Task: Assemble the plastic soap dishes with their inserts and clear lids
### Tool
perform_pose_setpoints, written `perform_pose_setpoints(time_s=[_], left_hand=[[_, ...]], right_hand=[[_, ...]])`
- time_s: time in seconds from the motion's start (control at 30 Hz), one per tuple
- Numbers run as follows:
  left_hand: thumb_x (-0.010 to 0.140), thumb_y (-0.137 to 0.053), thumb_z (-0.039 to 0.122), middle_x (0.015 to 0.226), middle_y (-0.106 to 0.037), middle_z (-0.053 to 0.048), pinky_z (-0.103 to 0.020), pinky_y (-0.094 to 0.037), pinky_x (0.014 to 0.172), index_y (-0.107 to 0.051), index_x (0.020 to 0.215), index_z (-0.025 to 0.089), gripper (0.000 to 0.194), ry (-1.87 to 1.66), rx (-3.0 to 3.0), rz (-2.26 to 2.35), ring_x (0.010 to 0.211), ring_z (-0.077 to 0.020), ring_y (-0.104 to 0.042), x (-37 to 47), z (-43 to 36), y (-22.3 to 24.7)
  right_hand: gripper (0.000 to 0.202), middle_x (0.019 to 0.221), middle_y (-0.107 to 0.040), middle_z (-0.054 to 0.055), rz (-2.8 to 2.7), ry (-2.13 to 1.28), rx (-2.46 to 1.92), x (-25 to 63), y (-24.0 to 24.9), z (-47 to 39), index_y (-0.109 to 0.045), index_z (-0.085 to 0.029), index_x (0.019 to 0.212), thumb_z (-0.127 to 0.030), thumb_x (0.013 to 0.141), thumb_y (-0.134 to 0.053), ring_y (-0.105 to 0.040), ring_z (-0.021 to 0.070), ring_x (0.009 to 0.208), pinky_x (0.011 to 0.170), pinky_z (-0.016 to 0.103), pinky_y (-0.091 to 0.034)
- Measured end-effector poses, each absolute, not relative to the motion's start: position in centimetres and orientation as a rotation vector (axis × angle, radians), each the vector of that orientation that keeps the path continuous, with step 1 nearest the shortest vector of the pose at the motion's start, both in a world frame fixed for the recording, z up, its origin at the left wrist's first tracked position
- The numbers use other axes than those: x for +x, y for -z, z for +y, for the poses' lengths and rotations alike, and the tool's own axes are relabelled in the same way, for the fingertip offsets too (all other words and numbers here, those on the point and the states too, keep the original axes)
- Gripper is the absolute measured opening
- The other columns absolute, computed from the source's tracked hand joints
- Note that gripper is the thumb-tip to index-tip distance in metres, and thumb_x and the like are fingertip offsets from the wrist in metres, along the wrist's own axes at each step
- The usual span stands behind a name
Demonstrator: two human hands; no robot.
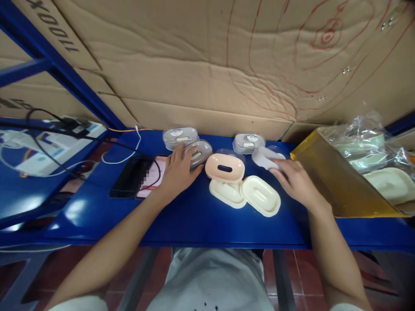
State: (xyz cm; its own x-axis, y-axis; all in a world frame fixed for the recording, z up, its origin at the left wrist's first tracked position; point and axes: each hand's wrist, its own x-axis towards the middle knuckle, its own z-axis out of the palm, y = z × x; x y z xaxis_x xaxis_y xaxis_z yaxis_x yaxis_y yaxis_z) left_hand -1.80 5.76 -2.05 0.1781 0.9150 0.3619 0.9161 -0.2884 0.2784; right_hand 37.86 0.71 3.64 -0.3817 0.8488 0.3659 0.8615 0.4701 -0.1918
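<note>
Peach lid (pixel 225 160) sat between the hands, apparently overlapping a cream dish (pixel 228 197), so a nudge from the left hand (pixel 178 170), resting over a grey box (pixel 205 151) with its grip unclear, could have shifted it. The right hand (pixel 295 180) gripped a white piece (pixel 264 159); a loose hold could have dropped it against the clear-topped box (pixel 240 141) just beyond.

The left forearm (pixel 119 244) slants toward half past one; the left hand (pixel 180 170) lies palm down, fingers spread. The right forearm (pixel 337 252) runs toward eleven-thirty, the right hand (pixel 296 179) pointing to half past ten, thumb opposing fingers in a grip.
</note>
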Motion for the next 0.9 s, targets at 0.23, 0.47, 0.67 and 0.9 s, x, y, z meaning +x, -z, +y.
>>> perform_pose_setpoints(time_s=[0.23,0.47,0.67,0.9], left_hand=[[0.112,-0.048,0.054,0.158,-0.058,-0.022,-0.063,-0.043,0.125,-0.053,0.154,0.018,0.056,1.033,-2.495,-1.779,0.150,-0.0408,-0.053,-2.2,6.2,1.5],[0.113,-0.043,0.052,0.159,-0.050,-0.023,-0.057,-0.042,0.129,-0.049,0.156,0.016,0.056,1.240,-2.484,-1.712,0.155,-0.0358,-0.048,-2.6,7.0,1.3],[0.112,-0.046,0.049,0.160,-0.046,-0.023,-0.061,-0.039,0.129,-0.050,0.153,0.018,0.052,1.140,-2.534,-1.706,0.157,-0.0375,-0.043,-2.4,8.4,1.0],[0.111,-0.047,0.046,0.157,-0.049,-0.020,-0.051,-0.040,0.130,-0.058,0.148,0.016,0.048,1.004,-2.730,-1.507,0.154,-0.0317,-0.048,0.8,12.1,-0.6]], right_hand=[[0.043,0.131,-0.078,0.019,-2.093,0.464,-1.742,39.5,-1.8,2.9,-0.070,-0.017,0.140,-0.039,0.110,-0.047,-0.069,0.0399,0.118,0.099,0.054,-0.048],[0.061,0.169,-0.051,0.018,-2.462,0.166,-1.513,35.3,-2.1,8.7,-0.046,-0.021,0.164,-0.042,0.107,-0.051,-0.047,0.0387,0.154,0.122,0.059,-0.038],[0.070,0.172,-0.046,0.023,-2.514,-0.010,-1.641,33.7,-1.8,12.7,-0.045,-0.018,0.165,-0.035,0.100,-0.061,-0.042,0.0421,0.158,0.125,0.066,-0.031],[0.055,0.154,-0.068,0.014,-2.528,-0.090,-1.617,35.9,-4.9,11.6,-0.060,-0.025,0.155,-0.052,0.108,-0.056,-0.063,0.0364,0.140,0.117,0.053,-0.044]])
